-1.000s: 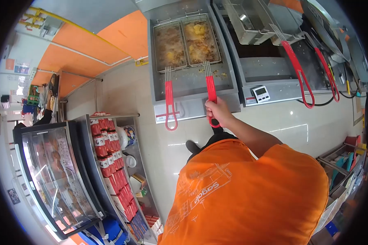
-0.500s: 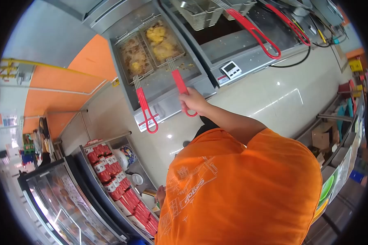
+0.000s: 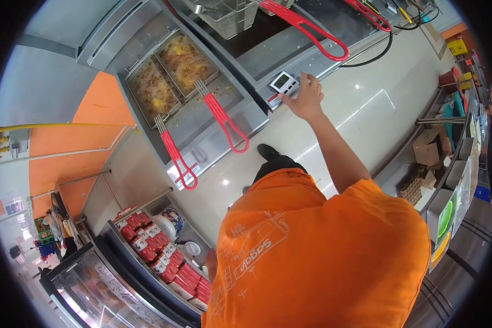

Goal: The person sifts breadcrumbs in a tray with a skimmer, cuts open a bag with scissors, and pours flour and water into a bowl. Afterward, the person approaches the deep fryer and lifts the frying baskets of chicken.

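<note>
Steel fryer ledge (image 3: 323, 66): right hand (image 3: 307, 101) spread just beside white timer (image 3: 284, 82)

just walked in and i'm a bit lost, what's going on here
A person has their right hand, fingers spread, at the white timer on the ledge; whether it touches is unclear. The left hand shows only in part, low at their side. Two baskets sit in bubbling oil, their red handles free of any hand.

Shop kitchen; deep fryer (image 3: 191, 126); stacked red cartons (image 3: 153, 240); apparently display case (image 3: 101, 287)
</note>
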Demonstrator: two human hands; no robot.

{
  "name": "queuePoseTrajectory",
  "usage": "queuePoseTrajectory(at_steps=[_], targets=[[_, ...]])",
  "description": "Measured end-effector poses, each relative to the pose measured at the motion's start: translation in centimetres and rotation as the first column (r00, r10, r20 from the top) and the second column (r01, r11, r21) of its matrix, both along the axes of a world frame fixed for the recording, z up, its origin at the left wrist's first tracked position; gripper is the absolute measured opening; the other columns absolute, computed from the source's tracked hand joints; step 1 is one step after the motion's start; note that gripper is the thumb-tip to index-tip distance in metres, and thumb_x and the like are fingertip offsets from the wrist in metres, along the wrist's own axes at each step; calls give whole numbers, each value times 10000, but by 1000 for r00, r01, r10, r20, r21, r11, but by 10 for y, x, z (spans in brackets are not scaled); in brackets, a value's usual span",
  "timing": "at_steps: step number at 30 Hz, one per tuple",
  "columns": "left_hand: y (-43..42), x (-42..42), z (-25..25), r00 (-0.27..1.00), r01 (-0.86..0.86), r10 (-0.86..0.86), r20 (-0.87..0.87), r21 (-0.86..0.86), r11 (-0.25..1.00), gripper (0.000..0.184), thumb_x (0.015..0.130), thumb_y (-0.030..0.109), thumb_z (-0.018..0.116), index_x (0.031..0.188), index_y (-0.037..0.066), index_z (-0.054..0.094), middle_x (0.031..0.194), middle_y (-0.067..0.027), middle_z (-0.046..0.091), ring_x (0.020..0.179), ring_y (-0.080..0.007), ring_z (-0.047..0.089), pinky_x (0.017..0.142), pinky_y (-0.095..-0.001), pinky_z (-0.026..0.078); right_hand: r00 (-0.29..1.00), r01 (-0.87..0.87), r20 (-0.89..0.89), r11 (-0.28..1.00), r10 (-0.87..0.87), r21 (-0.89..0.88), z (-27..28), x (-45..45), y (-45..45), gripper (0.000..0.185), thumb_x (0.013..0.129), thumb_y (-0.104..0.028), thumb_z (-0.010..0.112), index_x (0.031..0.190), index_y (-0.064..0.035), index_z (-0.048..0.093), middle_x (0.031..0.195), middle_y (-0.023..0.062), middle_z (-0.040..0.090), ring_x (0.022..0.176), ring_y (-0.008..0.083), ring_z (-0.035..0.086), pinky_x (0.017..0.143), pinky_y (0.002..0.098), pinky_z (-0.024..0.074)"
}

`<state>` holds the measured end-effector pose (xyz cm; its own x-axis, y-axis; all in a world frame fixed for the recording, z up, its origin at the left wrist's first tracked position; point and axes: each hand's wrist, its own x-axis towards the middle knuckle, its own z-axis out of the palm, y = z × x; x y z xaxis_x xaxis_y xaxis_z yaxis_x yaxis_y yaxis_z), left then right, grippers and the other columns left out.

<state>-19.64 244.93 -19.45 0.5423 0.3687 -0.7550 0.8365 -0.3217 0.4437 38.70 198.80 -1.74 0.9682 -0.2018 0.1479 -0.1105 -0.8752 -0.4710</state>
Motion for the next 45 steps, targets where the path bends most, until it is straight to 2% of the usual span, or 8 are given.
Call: queuePoseTrajectory(at_steps=[10, 18, 25, 28, 33, 39, 42, 45], targets=[[-6, 40, 1, 700, -663, 713, 43, -333, 671, 211, 912, 213, 500, 851, 26, 576, 722, -68, 587, 666, -181, 570, 590, -304, 449, 993, -65, 106, 988, 50, 138, -27, 1, -5, 824, 626, -485, 839, 1238, -11, 558, 1178, 193, 472, 1116, 370, 442, 935, 491, 348], [-15, -4, -20, 919, 393, -385, -82, 228, 891, 214, 882, 211, 533, 868, 4, 583, 799, -150, 608, 800, -286, 597, 671, -385, 467, 995, -75, 74, 992, 68, 98, -26, -2, -3, 843, 656, -553, 792, 1249, -8, 544, 1250, 213, 436, 1171, 388, 414, 972, 505, 324], [-33, -17, -20, 892, 449, -445, -81, 284, 847, 228, 856, 209, 563, 883, -16, 589, 867, -222, 627, 917, -377, 621, 742, -456, 482, 867, -371, 401, 920, 296, 124, 24, -10, 56, 577, 836, -389, 681, 1248, -12, 538, 1228, 208, 481, 1085, 356, 496, 906, 481, 384], [-34, -22, -36, 905, 419, -424, -43, 269, 867, 243, 859, 223, 554, 880, -16, 588, 885, -227, 633, 936, -382, 627, 730, -458, 493, 872, -324, -69, 676, 485, 661, 48, -23, 113, 599, 829, -343, 681, 1270, 15, 493, 1230, 226, 494, 1101, 377, 494, 960, 425, 393], [-57, 10, 11, 891, -448, 453, -33, -231, 864, 219, 871, 249, 554, 941, 43, 580, 878, -94, 655, 734, -212, 633, 545, -318, 470, 838, -500, -89, 822, 539, 272, 54, -39, 168, 759, 855, -352, 642, 1414, 0, 270, 1427, 275, 260, 1325, 425, 278, 1061, 507, 277], [-81, 3, 11, 816, -565, 577, -33, -262, 783, 202, 872, 253, 543, 935, 67, 590, 876, -89, 656, 738, -228, 634, 558, -343, 485, 768, -621, 122, 777, 629, -105, 22, -68, 168, 667, 874, -348, 566, 1414, -35, 330, 1451, 257, 250, 1325, 407, 286, 1036, 574, 180], [-73, -56, -66, 905, 418, -417, -79, 335, 844, 216, 856, 253, 554, 908, 49, 597, 918, -156, 659, 820, -336, 645, 653, -449, 514, 744, -635, 154, 760, 650, -137, -7, -78, 160, 646, 880, -342, 547, 1411, -39, 339, 1465, 241, 249, 1323, 402, 292, 1029, 586, 186], [-81, -65, -76, 899, 438, -410, -156, 278, 855, 222, 842, 249, 565, 876, 33, 600, 931, -197, 645, 898, -395, 621, 751, -509, 502, 738, -632, 176, 759, 651, -156, -6, -80, 160, 623, 877, -329, 547, 1398, -42, 363, 1458, 228, 266, 1315, 387, 305, 1036, 573, 186]])
